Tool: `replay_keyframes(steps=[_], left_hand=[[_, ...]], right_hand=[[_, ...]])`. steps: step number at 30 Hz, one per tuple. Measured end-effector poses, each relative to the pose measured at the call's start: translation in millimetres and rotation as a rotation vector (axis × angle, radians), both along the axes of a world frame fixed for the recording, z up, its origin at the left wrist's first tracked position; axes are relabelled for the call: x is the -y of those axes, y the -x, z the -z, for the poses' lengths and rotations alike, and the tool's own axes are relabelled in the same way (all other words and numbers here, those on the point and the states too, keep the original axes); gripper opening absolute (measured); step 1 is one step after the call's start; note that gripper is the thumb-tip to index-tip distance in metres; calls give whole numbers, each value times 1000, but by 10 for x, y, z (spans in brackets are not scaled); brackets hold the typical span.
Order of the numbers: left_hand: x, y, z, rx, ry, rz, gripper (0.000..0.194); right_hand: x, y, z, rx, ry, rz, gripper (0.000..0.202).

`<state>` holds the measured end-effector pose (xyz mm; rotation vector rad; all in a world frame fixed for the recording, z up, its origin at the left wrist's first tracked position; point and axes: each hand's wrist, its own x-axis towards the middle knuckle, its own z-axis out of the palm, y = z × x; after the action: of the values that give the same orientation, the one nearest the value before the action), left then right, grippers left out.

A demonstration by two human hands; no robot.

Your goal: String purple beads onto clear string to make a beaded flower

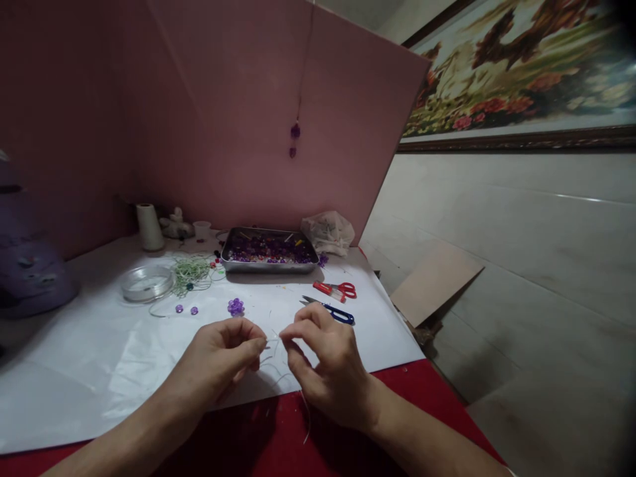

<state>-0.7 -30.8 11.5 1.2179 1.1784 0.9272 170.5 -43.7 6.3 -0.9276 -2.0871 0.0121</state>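
Note:
A thin pale thread [273, 339] runs between my two hands above the front part of the white sheet. My left hand [226, 351] pinches it between thumb and forefinger. Opposite, my right hand [322, 361] has its thumb and forefinger pinched on the thread, and a loose end hangs below that hand. Just beyond my left hand lies a purple beaded flower [236, 307], with two purple beads [187, 309] to its left. Blue-handled snips [340, 314] lie right behind my right hand.
A metal tray of purple beads [271, 268] stands at the back, beside a plastic bag [328, 232]. Red scissors [342, 289] lie in front. Green thread [193, 271], a clear spool [146, 283] and a white thread cone [150, 227] are at left. A purple pendant [295, 131] hangs behind.

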Motion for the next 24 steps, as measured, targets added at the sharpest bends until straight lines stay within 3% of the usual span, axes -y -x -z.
replay_keyframes(steps=[3,6,8,12,14,19,24], left_hand=[[-22,19,22,40,2,-63,23],[-38,37,43,56,-3,-89,23],[-38,41,51,47,-9,-65,24],[0,33,54,-17,-97,25,21],[32,28,49,-85,-169,50,19],[98,16,38,-180,-366,99,18],[119,17,67,-203,-396,119,18]], right_hand=[[93,-29,-81,185,16,-6,16],[124,-63,-122,378,207,-90,9],[105,-76,-118,359,301,-106,8],[76,-52,-64,59,159,10,10],[92,-23,-38,-8,76,-17,9],[129,26,2,59,-4,-33,11],[96,26,34,78,4,-1,13]])
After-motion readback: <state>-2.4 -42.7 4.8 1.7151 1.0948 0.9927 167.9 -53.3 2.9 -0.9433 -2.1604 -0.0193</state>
